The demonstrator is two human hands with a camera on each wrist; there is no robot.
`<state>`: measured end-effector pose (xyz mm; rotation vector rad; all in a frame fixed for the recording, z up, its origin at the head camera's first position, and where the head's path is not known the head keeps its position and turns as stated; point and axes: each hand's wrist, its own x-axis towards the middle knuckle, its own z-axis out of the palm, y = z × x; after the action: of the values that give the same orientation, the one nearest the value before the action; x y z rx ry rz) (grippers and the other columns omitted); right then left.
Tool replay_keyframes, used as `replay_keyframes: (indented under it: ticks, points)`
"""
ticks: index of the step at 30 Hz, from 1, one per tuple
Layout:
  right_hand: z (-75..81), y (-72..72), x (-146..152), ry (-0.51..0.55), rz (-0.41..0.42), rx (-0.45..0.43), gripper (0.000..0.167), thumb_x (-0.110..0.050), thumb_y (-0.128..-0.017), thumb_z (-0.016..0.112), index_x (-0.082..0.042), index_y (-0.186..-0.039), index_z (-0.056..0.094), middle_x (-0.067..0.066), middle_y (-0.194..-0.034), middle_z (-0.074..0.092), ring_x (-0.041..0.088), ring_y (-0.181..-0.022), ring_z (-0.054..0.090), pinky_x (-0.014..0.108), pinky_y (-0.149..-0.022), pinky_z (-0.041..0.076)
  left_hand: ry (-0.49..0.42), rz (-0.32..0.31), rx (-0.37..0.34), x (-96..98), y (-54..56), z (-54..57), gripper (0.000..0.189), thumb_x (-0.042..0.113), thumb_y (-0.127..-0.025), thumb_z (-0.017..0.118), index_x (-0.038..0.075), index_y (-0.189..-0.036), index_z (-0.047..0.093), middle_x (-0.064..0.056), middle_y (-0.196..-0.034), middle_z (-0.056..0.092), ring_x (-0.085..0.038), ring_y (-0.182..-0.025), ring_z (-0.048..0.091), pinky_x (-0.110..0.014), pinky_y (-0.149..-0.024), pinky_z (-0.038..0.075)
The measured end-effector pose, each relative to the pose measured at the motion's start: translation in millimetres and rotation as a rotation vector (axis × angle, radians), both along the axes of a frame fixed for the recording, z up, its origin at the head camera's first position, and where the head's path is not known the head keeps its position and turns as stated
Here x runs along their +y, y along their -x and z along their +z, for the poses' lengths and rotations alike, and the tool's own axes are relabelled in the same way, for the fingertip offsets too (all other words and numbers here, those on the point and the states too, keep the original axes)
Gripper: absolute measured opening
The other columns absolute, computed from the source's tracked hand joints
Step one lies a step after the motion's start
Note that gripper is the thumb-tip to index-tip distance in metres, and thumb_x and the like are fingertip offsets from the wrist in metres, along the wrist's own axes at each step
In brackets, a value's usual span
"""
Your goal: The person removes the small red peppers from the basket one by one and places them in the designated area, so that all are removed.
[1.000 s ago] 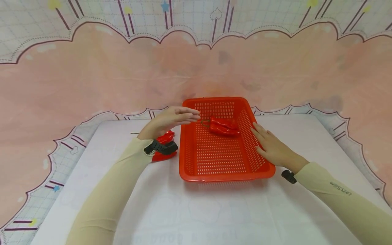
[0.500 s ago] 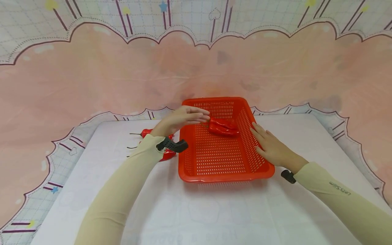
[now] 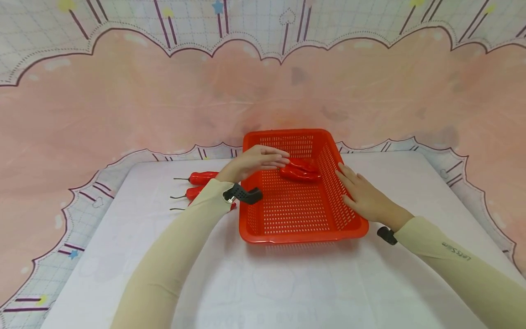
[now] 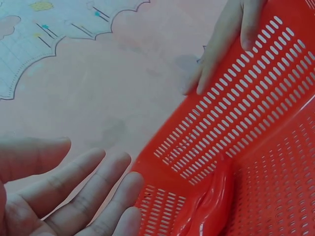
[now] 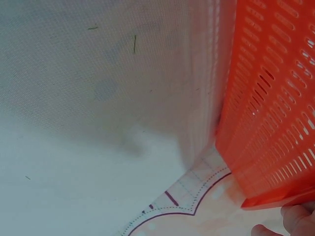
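My left hand [image 3: 260, 161] hovers over the left part of a red plastic basket [image 3: 304, 238], fingers extended and nothing held. Its fingertips overlap the near ends of two long red peppers [image 3: 299, 174] lying at the back of the basket. In the left wrist view the fingers [image 4: 81, 196] are spread loosely, palm bare, beside those shiny peppers [image 4: 214, 206]. My right hand [image 3: 367, 201] rests on the basket's right rim, its fingers fairly straight along it and the thumb toward the inside. The right wrist view catches only fingertips [image 5: 298, 219] at the rim.
Left of the basket lie several more red peppers [image 3: 203, 177] with green stems, partly hidden behind my left forearm [image 3: 181, 246]. A white cloth [image 3: 271, 283] covers the table. A pink patterned cloth [image 3: 164, 105] stands behind. Small green bits [image 5: 135, 44] show in the right wrist view.
My left hand has moved right from the basket's left rim to farther over it, uncovering the stems of the peppers on the table. The right hand stays on the rim.
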<state>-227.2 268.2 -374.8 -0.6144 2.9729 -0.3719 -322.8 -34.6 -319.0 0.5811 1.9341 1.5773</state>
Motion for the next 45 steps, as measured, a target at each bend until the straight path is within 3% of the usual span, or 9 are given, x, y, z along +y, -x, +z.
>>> replay_keyframes:
  ticks: [13, 23, 28, 45]
  points:
    - [0.8, -0.6, -1.3, -0.005, -0.003, -0.007, 0.068, -0.020, -0.094, 0.048, 0.002, -0.149, 0.014, 0.018, -0.158, 0.004, 0.038, -0.145, 0.008, 0.060, -0.115, 0.012, -0.033, 0.013, -0.101, 16.9, 14.9, -18.3, 0.039, 0.011, -0.100, 0.043, -0.008, -0.134, 0.045, -0.027, -0.134, 0.049, -0.040, -0.128, 0.044, -0.046, -0.112, 0.032]
    - [1.5, -0.5, -0.6, 0.000, -0.003, -0.006, 0.068, -0.019, -0.094, 0.048, 0.002, -0.149, 0.014, 0.018, -0.158, 0.004, 0.038, -0.145, 0.008, 0.060, -0.115, 0.011, -0.042, 0.014, -0.134, 28.3, 20.9, -31.6, 0.038, 0.010, -0.100, 0.043, -0.006, -0.134, 0.046, -0.027, -0.135, 0.049, -0.037, -0.128, 0.046, -0.044, -0.112, 0.033]
    - [0.6, -0.4, 0.0, 0.002, 0.000, -0.003, 0.068, -0.020, -0.095, 0.048, 0.001, -0.149, 0.013, 0.017, -0.158, 0.003, 0.037, -0.145, 0.007, 0.060, -0.115, 0.011, -0.020, 0.050, -0.143, 32.9, 23.9, -34.7, 0.038, 0.012, -0.098, 0.046, -0.004, -0.133, 0.049, -0.024, -0.134, 0.051, -0.035, -0.126, 0.049, -0.042, -0.111, 0.036]
    - [-2.8, 1.1, 1.6, 0.005, 0.005, 0.018, 0.067, -0.019, -0.095, 0.047, 0.002, -0.149, 0.015, 0.017, -0.158, 0.004, 0.036, -0.145, 0.008, 0.060, -0.115, 0.012, 0.093, 0.082, -0.139, 50.8, 42.2, -41.7, 0.040, 0.018, -0.098, 0.050, 0.001, -0.133, 0.051, -0.018, -0.133, 0.055, -0.028, -0.125, 0.052, -0.037, -0.109, 0.038]
